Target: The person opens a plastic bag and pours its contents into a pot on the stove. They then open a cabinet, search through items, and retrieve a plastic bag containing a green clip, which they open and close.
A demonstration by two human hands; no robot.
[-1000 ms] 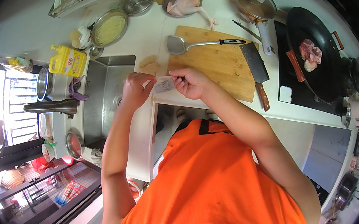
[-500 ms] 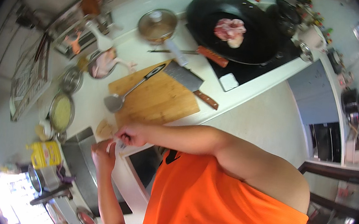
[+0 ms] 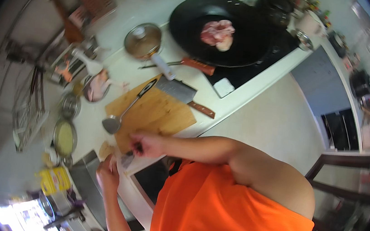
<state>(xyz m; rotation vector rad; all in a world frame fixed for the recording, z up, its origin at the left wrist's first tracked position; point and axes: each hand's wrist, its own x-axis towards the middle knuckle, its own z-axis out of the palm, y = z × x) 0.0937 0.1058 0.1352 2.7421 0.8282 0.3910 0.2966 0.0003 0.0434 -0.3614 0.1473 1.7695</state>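
My left hand (image 3: 108, 174) is closed in a pinch over the counter beside the sink. Facing it, my right hand (image 3: 150, 145) has curled fingers, with a small dark spot at their tips. Between the two hands is a pale, see-through scrap like thin plastic (image 3: 126, 159); what each hand grips is too blurred to name. A tan, roundish thing (image 3: 105, 150) lies just beyond my left hand. Close to my right hand is a wooden cutting board (image 3: 158, 111) bearing a wok spatula (image 3: 112, 124) and a cleaver (image 3: 176, 89).
A black wok (image 3: 243, 44) with raw meat (image 3: 218, 33) sits on the cooktop. Left of it are a lidded pan (image 3: 143, 40), raw poultry (image 3: 97, 86) in a bowl, a metal bowl of pale yellow contents (image 3: 64, 137) and a yellow jug (image 3: 53, 180). The sink (image 3: 88, 182) lies near my left forearm.
My hands have drawn apart, the right one moving rightward, so the pale scrap between them shows more. The whole view has shifted slightly; the cookware stays in place.
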